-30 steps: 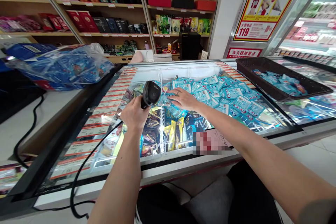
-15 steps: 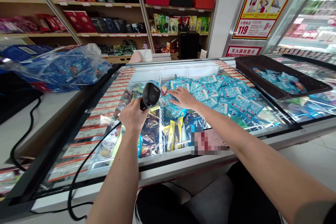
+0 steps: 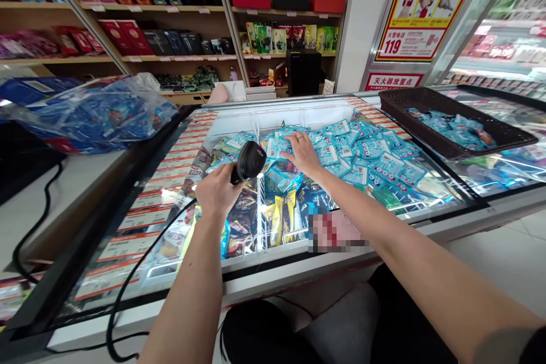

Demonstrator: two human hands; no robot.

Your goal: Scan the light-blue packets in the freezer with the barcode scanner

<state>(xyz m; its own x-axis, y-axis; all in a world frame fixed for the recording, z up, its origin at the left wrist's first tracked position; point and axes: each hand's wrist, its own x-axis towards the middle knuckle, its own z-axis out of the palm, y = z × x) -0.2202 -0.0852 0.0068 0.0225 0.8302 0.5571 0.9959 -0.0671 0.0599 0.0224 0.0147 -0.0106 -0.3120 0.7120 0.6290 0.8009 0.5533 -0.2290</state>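
My left hand [image 3: 219, 190] is wrapped round the handle of a black barcode scanner [image 3: 249, 160], whose head points to the right over the chest freezer. A black cable runs from it down past my left forearm. My right hand [image 3: 303, 153] rests among the light-blue ice cream packets [image 3: 326, 154] heaped in the freezer, thumb and fingers apart. A blue packet with a white barcode label [image 3: 278, 147] lies at its thumb and fingertips. Below are yellow packets [image 3: 284, 219] and dark-wrapped ones [image 3: 244, 216] in wire-divided compartments.
A dark brown basket [image 3: 452, 151] holding several blue packets stands on the right. At left, a clear plastic bag of blue packages [image 3: 115, 114] sits on a counter. Price labels [image 3: 140, 222] line the freezer glass. Stocked shelves [image 3: 179, 8] stand behind.
My right hand has shifted slightly right and up, away from the packets beside the scanner, its thumb now spread. The scanner's head has moved a little right and down.
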